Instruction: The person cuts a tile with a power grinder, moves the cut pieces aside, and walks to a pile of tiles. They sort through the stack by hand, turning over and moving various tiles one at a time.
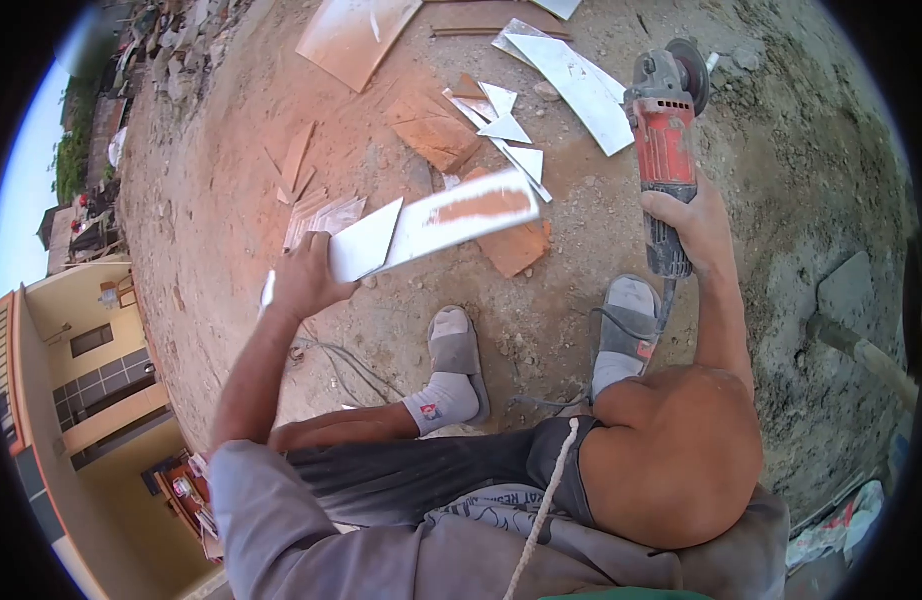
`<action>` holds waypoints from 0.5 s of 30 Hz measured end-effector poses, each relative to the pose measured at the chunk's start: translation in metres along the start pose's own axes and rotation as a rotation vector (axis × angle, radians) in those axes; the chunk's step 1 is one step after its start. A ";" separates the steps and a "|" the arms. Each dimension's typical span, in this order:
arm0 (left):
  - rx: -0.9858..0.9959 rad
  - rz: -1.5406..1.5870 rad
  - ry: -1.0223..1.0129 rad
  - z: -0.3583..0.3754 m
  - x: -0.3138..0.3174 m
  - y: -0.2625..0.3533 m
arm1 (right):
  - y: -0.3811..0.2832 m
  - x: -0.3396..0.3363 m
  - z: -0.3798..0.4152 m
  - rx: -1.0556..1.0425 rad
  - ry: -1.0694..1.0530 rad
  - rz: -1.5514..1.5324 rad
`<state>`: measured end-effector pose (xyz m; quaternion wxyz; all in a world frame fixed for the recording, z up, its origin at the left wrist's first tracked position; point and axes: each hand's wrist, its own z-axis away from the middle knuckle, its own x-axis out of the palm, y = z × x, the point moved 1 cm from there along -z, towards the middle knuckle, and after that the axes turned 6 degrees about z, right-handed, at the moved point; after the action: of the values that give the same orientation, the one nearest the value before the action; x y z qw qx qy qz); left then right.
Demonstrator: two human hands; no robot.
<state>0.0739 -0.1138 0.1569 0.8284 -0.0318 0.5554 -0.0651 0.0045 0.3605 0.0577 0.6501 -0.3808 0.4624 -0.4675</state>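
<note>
1. Tile strip point(471, 212), white with a reddish patch, is held by one end in the left hand point(316, 280); its opposite end is left free, above the ground point(541, 335), in front of the feet point(449, 395).
2. Smaller white piece point(366, 245) is overlapped with the strip near the gripped end, its slanted edge crossing the strip's face. Left fingers are closed around that end; whether both pieces are pinched equally cannot be told.
3. Angle grinder point(668, 140) is clasped around its dark rear body by the right hand point(696, 225), with the disc point(690, 75) pointed away from the body. Whether the disc is spinning cannot be told.
4. Step in hand is judged to be the handling and lining up of the two white pieces; no cut is being made, since the disc is well apart from them.
5. Next move seems to call for the two edges to be steadied by the left hand, and for the disc to be held clear of fingers, knee point(681, 455) and cable point(666, 308).
</note>
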 end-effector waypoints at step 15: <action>-0.726 1.051 0.210 -0.115 0.130 0.127 | 0.009 -0.014 0.008 0.054 0.031 -0.043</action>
<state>0.0259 -0.0042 -0.0216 0.6276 -0.0275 0.5618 0.5383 0.0121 0.3772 0.0551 0.6426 -0.3656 0.4516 -0.4995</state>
